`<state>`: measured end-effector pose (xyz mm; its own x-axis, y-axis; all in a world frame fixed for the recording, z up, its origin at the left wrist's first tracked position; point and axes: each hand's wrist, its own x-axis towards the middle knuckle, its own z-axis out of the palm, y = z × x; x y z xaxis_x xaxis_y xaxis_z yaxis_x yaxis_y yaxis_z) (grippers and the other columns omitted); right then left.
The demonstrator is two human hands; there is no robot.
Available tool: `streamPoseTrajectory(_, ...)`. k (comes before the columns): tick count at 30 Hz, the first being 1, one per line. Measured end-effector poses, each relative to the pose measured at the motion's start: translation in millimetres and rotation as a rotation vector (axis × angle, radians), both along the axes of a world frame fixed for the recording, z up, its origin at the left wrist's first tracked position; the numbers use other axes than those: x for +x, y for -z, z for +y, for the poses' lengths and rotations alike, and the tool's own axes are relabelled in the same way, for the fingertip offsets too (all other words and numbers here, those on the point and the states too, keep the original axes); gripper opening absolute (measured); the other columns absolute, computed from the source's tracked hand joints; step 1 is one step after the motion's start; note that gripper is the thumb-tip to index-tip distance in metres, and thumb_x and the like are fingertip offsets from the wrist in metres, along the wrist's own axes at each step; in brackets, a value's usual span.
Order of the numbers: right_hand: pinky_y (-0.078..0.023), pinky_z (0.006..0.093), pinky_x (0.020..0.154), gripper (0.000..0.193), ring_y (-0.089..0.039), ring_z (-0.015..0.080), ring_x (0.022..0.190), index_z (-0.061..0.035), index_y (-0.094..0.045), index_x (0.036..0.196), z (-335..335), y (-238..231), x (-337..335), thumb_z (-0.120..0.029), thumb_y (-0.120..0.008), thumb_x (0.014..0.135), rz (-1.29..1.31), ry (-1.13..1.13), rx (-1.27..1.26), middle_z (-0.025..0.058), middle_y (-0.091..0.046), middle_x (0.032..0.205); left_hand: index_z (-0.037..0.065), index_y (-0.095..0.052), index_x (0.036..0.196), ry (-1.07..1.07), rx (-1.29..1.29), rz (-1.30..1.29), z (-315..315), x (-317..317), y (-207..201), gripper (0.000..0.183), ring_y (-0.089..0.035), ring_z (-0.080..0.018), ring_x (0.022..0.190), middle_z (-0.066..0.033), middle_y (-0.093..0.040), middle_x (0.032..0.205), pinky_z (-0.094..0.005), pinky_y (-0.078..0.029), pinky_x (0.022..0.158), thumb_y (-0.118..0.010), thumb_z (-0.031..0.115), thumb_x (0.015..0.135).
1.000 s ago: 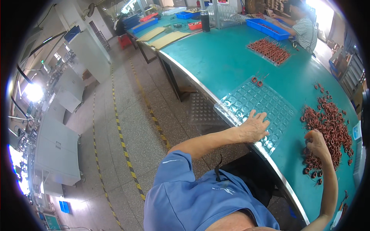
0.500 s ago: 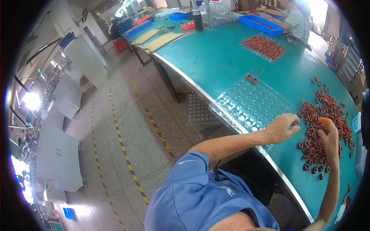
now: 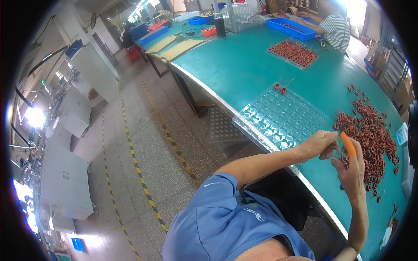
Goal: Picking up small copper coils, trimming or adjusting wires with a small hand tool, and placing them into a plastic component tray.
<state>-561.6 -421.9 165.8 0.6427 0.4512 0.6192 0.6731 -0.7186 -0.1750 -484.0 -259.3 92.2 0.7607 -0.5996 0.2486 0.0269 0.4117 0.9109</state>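
A loose pile of small copper-coloured ring coils with wire leads (image 3: 368, 143) lies on the green table. At its near left edge my left hand (image 3: 321, 144) is closed, fingers bent together, with thin wires showing by the fingertips. Facing it is my right hand (image 3: 352, 172), which wears an orange finger cover (image 3: 348, 144). Its fingers are bent toward the left hand, and what they hold is hidden. Under and beyond my left forearm lies a clear plastic tray (image 3: 278, 115) with round pockets. Two ring coils (image 3: 280, 88) sit at its far corner.
A filled tray of coils (image 3: 292, 53) lies farther back, near a blue bin (image 3: 291, 28) and a person in a striped shirt (image 3: 336, 30). A black bottle (image 3: 220, 25) stands at the far edge. A white-handled tool (image 3: 386, 237) lies at right.
My right hand has moved left from over the pile to beside my left hand. The left hand's fingers have curled downward. The view has shifted slightly.
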Motion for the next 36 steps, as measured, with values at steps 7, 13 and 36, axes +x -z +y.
streamPoseTrajectory(7, -0.05, 0.0403, 0.081, 0.058, -0.059, 0.0328, 0.098, 0.0007, -0.06, 0.115, 21, -12, -15, -0.009, -0.082, 0.062, -0.052, -0.027, -0.14, 0.0134, -0.057, 0.111, 0.006, -0.056, 0.083, 0.024, -0.03, 0.153, 0, -9, 1, 0.044, -0.048, -0.011, 0.044, -0.0031, -0.052, 0.057, -0.0247, -0.038, 0.041, -0.042, 0.042, 0.101)
streamPoseTrajectory(13, -0.051, 0.0356, 0.064, 0.025, -0.061, 0.0289, 0.079, 0.0047, -0.065, 0.099, 16, 4, -2, 0.002, -0.07, 0.075, -0.246, -0.093, -0.076, 0.0128, -0.059, 0.092, 0.006, -0.053, 0.09, 0.184, -0.041, 0.181, 3, -21, -3, 0.04, -0.051, -0.0133, 0.046, -0.0052, -0.053, 0.064, -0.0257, -0.04, 0.043, -0.042, 0.042, 0.101)
streamPoseTrajectory(36, -0.041, 0.0254, 0.066, 0.022, -0.053, 0.01, 0.075, 0.0019, -0.067, 0.094, 13, 38, 48, -0.018, -0.058, 0.095, 0.38, 0.173, 0.611, 0.0035, -0.06, 0.083, 0.003, -0.056, 0.093, -0.239, -0.238, 0.249, 6, 1, 4, 0.024, -0.052, -0.011, 0.051, -0.0023, -0.053, 0.067, -0.0247, -0.042, 0.047, -0.049, 0.025, 0.101)
